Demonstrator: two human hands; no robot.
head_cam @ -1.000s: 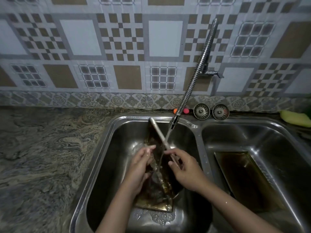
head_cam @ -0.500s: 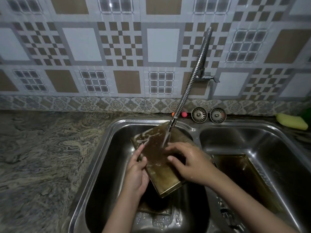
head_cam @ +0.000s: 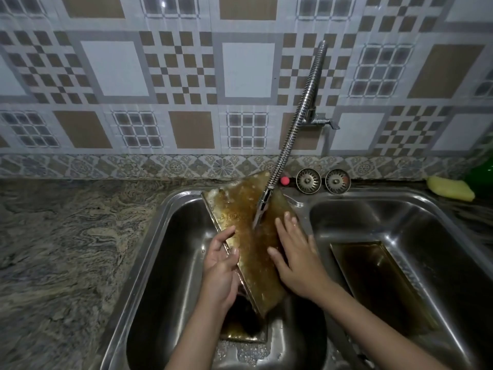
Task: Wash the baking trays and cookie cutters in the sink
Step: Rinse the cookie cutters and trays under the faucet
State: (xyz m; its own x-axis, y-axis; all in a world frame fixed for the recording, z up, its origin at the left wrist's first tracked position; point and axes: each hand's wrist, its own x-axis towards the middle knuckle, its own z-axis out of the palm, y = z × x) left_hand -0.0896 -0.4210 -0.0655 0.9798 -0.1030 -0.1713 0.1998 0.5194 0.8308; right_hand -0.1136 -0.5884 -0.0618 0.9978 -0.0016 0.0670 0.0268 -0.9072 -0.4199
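Observation:
A brown-stained rectangular baking tray tilts over the left sink basin, its far end up near the back rim, soapy at the top. Water runs onto it from the flexible steel tap. My left hand grips the tray's left edge, thumb over the rim. My right hand lies flat on the tray's face with fingers spread. Another tray lies on the basin floor beneath. A third tray rests in the right basin.
Two round sink strainers stand against the back ledge beside a small red ball. A yellow sponge sits at the right rear next to something green. Marbled stone counter spreads to the left. Tiled wall behind.
The tray turned from edge-on under the stream to face-up and rose toward the back rim. My right hand opened flat on its surface; my left hand stayed on the left edge.

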